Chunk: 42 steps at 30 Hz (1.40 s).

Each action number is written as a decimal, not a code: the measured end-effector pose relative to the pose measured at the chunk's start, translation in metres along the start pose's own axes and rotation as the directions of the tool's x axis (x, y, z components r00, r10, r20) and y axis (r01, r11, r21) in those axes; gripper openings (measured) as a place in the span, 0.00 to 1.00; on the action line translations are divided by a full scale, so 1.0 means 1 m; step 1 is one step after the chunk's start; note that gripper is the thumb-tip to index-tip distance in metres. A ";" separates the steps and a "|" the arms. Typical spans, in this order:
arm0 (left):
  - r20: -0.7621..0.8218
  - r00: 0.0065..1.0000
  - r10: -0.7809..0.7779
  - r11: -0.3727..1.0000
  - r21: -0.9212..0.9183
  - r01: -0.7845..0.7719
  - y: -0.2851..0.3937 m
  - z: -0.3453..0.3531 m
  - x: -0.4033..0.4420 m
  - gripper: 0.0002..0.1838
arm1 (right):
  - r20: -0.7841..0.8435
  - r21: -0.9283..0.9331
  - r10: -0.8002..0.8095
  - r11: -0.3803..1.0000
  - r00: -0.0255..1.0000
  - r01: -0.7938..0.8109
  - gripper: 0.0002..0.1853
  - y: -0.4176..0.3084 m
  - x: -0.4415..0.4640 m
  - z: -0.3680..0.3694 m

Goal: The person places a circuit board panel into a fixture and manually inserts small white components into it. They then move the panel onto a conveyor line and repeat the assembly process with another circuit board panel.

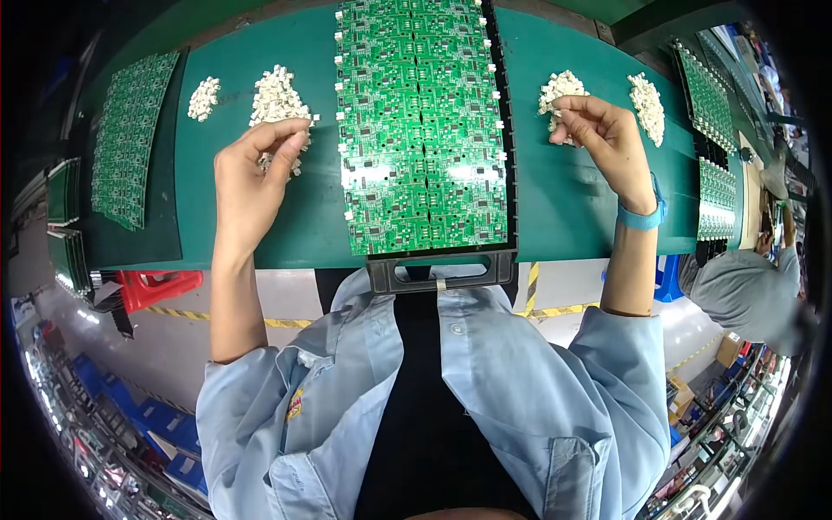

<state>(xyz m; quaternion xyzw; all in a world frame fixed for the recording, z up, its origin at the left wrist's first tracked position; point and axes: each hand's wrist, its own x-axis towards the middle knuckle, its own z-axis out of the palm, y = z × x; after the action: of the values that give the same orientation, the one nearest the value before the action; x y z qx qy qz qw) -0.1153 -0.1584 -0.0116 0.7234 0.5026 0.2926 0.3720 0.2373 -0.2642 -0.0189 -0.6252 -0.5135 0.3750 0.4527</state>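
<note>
One central green panel lies in one black tray, with white connectors along both long edges; the work appears partly done, four piles of loose pieces, too many to count singly, being left over. Of two hands, the left hand is at the inner left pile and the right hand at the inner right, thumb and forefinger narrowly spaced on each; whether either pinches a piece cannot be told.
</note>
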 end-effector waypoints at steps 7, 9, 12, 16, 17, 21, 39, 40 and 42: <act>0.056 0.997 -0.050 0.999 0.002 0.050 0.021 -0.002 -0.004 0.08 | -0.002 -0.322 -0.042 0.946 0.999 0.039 0.07 -0.005 0.001 0.004; 0.056 0.997 -0.054 0.999 0.001 0.054 0.023 -0.003 -0.006 0.08 | 0.016 -0.405 -0.079 0.911 0.997 0.078 0.06 -0.009 -0.001 0.005; 0.079 0.994 -0.082 0.997 0.015 0.081 0.029 -0.004 -0.006 0.08 | 0.028 -0.509 -0.121 0.852 0.992 0.118 0.06 -0.014 -0.002 0.006; 0.131 0.977 -0.170 0.984 0.069 0.162 0.030 -0.006 -0.009 0.09 | 0.058 -0.677 -0.198 0.713 0.979 0.184 0.05 -0.020 -0.002 0.011; 0.114 0.985 -0.131 0.991 0.001 0.132 0.024 -0.004 -0.011 0.09 | 0.033 -0.642 -0.222 0.743 0.974 0.191 0.05 -0.020 -0.002 0.011; 0.036 0.999 -0.035 0.981 -0.187 0.041 0.002 -0.003 -0.021 0.07 | -0.035 -0.514 -0.282 0.828 0.959 0.225 0.05 -0.022 -0.007 0.020; 0.135 0.990 -0.043 0.918 -0.385 0.092 0.004 0.000 -0.043 0.06 | 0.101 -0.238 -0.388 0.885 0.916 0.401 0.10 -0.025 -0.050 0.056; 0.133 0.990 -0.040 0.919 -0.385 0.088 0.004 0.000 -0.043 0.06 | 0.088 -0.265 -0.409 0.869 0.908 0.417 0.10 -0.025 -0.050 0.057; 0.131 0.991 -0.038 0.919 -0.384 0.086 0.003 0.000 -0.044 0.06 | 0.096 -0.307 -0.420 0.850 0.903 0.428 0.10 -0.024 -0.051 0.058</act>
<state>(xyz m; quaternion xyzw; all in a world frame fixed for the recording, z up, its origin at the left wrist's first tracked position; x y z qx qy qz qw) -0.1280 -0.2004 -0.0111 0.6353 0.4339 0.3301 0.5470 0.1664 -0.3023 -0.0138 -0.5568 -0.6982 0.1853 0.4101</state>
